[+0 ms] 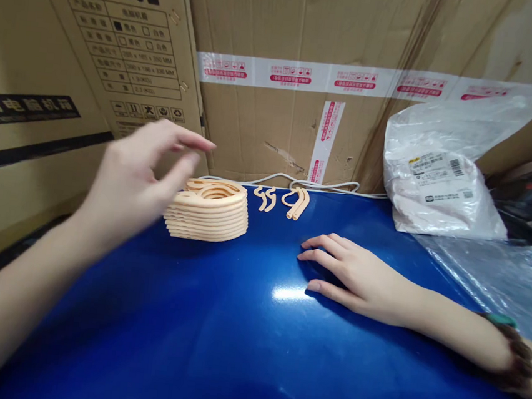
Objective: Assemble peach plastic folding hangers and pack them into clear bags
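Far right, a plastic bag (438, 172) bulges, contents unclear. The left hand (140, 168), near the beige stack (212, 219), and right hand (357, 274) have thumb and fingers apart.

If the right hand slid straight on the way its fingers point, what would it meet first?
The right hand would probably meet the stack of peach-coloured pieces first, though one view leaves the exact depth unclear.

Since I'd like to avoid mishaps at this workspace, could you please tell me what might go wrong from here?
The left hand is raised by the stack of beige pieces; an accidental brush could shift or topple it. The small S-shaped pieces lie loose near the back of the blue surface, so a nudge might scatter them.
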`<state>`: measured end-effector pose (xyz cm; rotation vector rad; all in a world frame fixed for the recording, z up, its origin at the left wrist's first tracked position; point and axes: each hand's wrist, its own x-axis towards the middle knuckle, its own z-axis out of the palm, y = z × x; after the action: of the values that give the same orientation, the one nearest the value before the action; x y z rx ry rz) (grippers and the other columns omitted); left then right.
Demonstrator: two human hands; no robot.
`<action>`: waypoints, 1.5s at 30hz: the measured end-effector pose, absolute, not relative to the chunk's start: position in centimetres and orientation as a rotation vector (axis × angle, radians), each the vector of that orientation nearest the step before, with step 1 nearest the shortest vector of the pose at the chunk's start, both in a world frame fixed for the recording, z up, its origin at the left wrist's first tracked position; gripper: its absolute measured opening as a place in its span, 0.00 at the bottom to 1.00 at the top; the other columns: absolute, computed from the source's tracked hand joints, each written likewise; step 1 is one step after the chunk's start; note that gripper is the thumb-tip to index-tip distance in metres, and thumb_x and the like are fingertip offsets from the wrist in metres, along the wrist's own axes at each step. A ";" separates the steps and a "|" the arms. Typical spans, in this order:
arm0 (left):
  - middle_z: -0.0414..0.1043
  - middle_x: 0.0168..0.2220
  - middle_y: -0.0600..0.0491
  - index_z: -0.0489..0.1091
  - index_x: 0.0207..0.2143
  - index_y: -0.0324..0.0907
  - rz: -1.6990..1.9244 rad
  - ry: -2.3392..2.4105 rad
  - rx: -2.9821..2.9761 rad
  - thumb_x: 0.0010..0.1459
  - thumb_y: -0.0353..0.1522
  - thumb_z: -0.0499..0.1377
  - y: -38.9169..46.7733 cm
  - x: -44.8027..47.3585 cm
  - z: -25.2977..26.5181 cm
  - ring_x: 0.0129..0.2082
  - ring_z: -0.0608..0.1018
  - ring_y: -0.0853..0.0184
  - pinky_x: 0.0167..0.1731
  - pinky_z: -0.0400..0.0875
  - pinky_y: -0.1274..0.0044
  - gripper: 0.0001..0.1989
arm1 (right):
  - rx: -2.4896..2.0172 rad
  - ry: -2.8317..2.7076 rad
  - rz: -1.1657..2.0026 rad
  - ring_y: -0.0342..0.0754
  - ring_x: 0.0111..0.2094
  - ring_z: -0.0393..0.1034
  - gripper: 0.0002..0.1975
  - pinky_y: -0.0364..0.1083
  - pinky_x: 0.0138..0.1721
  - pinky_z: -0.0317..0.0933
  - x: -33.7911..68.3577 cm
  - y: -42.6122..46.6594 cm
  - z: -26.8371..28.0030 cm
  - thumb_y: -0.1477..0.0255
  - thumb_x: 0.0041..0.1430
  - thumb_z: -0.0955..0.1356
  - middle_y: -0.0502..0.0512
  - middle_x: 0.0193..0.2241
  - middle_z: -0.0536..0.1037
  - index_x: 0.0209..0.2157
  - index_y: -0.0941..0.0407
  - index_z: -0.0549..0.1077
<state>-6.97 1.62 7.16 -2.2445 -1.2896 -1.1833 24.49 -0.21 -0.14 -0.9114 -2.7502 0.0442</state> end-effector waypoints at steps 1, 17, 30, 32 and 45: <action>0.74 0.43 0.53 0.72 0.45 0.45 -1.117 -1.198 -2.345 0.64 0.35 0.51 0.9 -5.7 6.6 0.46 0.75 0.62 0.50 0.68 0.70 0.13 | -0.911 -2.758 0.045 0.54 0.49 0.66 0.17 0.56 0.50 0.63 24.5 -0.2 -0.1 0.63 0.68 0.60 0.62 0.52 0.70 0.52 0.56 0.69; 0.67 0.58 0.46 0.63 0.59 0.42 -0.416 -0.935 -3.024 0.68 0.33 0.47 0.5 -1.6 -0.8 0.57 0.70 0.60 0.55 0.68 0.66 0.19 | -0.904 -2.757 -0.017 0.53 0.47 0.67 0.15 0.55 0.49 0.64 24.6 0.2 -0.5 0.71 0.65 0.61 0.61 0.51 0.70 0.51 0.57 0.69; 0.66 0.58 0.44 0.64 0.58 0.36 -0.355 -0.951 -3.010 0.68 0.32 0.47 0.1 -1.5 -0.3 0.57 0.70 0.59 0.56 0.67 0.66 0.19 | -1.034 -2.720 -0.001 0.55 0.48 0.69 0.16 0.56 0.51 0.63 24.5 2.9 1.1 0.65 0.65 0.63 0.63 0.48 0.72 0.51 0.59 0.70; 0.66 0.58 0.43 0.64 0.58 0.36 -0.343 -0.949 -3.008 0.69 0.32 0.47 0.1 -1.5 -0.3 0.57 0.70 0.59 0.56 0.67 0.66 0.19 | -1.113 -2.703 -0.087 0.58 0.50 0.68 0.19 0.57 0.52 0.62 24.4 4.2 1.1 0.64 0.65 0.63 0.66 0.50 0.71 0.53 0.60 0.69; 0.67 0.58 0.42 0.65 0.57 0.35 -0.337 -0.903 -2.998 0.68 0.31 0.46 0.1 -1.8 -0.4 0.57 0.70 0.58 0.55 0.67 0.65 0.19 | -1.195 -2.726 -0.242 0.60 0.56 0.65 0.28 0.57 0.56 0.59 22.5 9.0 -0.3 0.56 0.68 0.57 0.67 0.57 0.69 0.59 0.61 0.66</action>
<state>-1.82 0.12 -0.40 -2.9980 -0.9031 -0.3371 22.51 8.99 -0.31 -1.1947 -2.7263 -0.2422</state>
